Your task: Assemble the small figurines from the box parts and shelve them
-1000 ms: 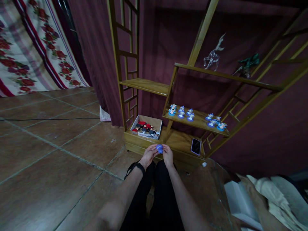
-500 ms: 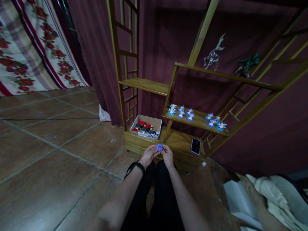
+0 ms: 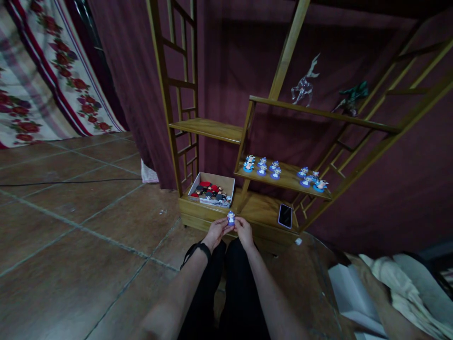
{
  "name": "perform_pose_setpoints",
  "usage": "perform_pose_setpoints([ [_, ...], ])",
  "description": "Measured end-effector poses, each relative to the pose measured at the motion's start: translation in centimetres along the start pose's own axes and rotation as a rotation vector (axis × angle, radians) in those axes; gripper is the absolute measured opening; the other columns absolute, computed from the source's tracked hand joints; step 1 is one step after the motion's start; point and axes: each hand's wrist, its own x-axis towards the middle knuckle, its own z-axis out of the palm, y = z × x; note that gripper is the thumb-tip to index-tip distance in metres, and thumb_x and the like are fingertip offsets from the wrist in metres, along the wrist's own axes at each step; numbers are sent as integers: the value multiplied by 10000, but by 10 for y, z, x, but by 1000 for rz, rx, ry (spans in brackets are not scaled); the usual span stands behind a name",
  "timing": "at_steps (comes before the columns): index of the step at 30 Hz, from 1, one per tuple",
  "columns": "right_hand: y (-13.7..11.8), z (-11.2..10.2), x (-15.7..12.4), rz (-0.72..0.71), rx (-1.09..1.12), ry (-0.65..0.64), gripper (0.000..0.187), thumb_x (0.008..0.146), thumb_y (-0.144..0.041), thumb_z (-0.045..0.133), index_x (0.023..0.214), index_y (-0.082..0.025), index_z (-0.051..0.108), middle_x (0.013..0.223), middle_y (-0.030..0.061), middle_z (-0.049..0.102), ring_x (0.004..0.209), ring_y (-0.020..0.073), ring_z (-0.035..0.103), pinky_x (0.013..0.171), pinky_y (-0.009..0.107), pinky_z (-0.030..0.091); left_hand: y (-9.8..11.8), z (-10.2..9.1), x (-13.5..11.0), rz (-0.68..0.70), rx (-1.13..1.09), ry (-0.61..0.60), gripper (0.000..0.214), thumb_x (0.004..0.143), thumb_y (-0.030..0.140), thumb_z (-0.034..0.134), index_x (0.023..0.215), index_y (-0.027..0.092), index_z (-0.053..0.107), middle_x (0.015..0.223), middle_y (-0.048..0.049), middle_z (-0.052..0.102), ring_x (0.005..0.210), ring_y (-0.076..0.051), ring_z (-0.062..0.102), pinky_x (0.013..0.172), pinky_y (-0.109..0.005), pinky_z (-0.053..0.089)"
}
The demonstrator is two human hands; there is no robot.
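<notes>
A small purple-and-white figurine [image 3: 231, 218] stands upright between my two hands, its front turned towards me. My left hand [image 3: 217, 232] pinches it from the left, and my right hand [image 3: 244, 231] grips its right side with the fingertips. Just beyond them, an open cardboard box [image 3: 216, 179] on the low wooden shelf holds several red, black and grey figures. Higher to the right, several similar purple figurines [image 3: 262, 169] stand in groups on the middle shelf [image 3: 290, 176], along with blue-based figurines [image 3: 248, 166] and others near its right end.
A phone [image 3: 285, 216] lies on the lower shelf at right. A clear deer ornament [image 3: 303, 89] and a green ornament [image 3: 354, 98] stand on the upper shelf. White boxes [image 3: 354, 295] and cloth lie at lower right. A cable [image 3: 71, 182] crosses the floor at left.
The figurine has been turned in my fingers: its purple underside or top faced me before, and now it is upright with its front showing. The view has shifted slightly.
</notes>
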Motion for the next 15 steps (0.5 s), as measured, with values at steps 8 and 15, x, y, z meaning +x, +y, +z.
perform_pose_setpoints([
  [8,-1,-2,1,23,-31,-23,290,734,-418,478,848,-219,655,770,-6,680,631,138,609,602,250,508,-3,-1,5,13,19,30,57,787,114,574,785,65,602,680,-115,670,574,-155,656,598,-260,563],
  [15,-4,0,-2,-41,-113,38,250,740,-375,458,781,-240,665,747,-18,683,687,152,617,650,266,508,-6,-2,10,12,28,68,14,744,78,617,732,78,610,648,-81,663,546,-130,640,584,-232,554],
])
